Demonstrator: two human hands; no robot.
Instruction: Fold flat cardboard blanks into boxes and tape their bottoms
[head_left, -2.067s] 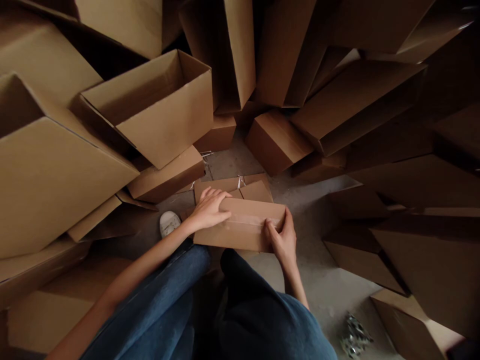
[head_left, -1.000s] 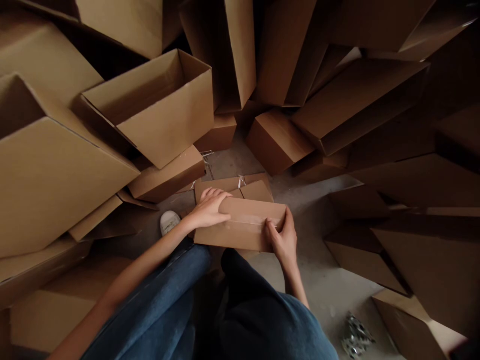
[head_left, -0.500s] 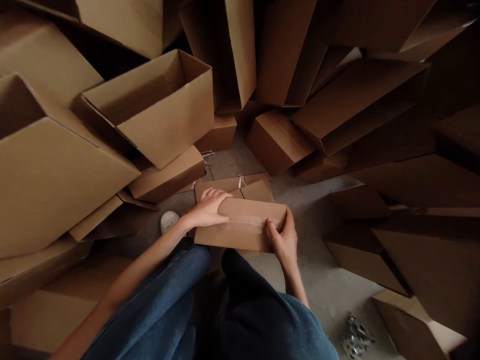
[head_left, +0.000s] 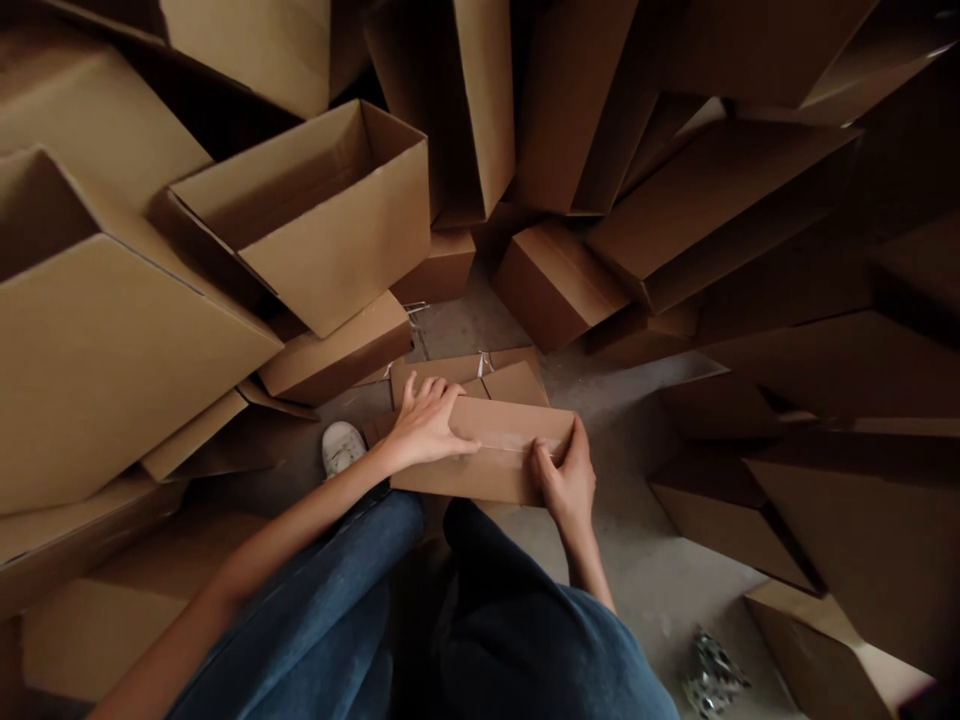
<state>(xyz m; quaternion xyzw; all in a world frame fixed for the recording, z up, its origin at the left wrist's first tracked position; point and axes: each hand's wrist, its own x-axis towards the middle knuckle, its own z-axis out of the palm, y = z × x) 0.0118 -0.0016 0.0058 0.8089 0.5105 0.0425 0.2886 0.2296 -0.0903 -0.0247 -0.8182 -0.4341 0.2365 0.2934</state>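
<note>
A small cardboard box (head_left: 495, 478) with clear tape along its middle seam lies in front of my knees. My right hand (head_left: 566, 472) grips the box's right end, its thumb on top near the tape and its fingers round the end. Across the left part of the box rests my left hand (head_left: 429, 428), fingers spread toward the far edge and thumb stretched along the seam. Folded cardboard (head_left: 517, 382) shows just beyond the box. The box's underside is hidden.
Open cardboard boxes, such as a large one (head_left: 337, 235), are piled at left and ahead. A closed box (head_left: 559, 285) sits on the grey floor (head_left: 637, 560). More boxes (head_left: 847, 500) crowd the right. A shiny crumpled item (head_left: 712, 672) lies at lower right.
My left hand has shifted slightly; its fingers have lifted and spread, and its thumb reaches further right along the seam. My right hand and the box have stayed in place.
</note>
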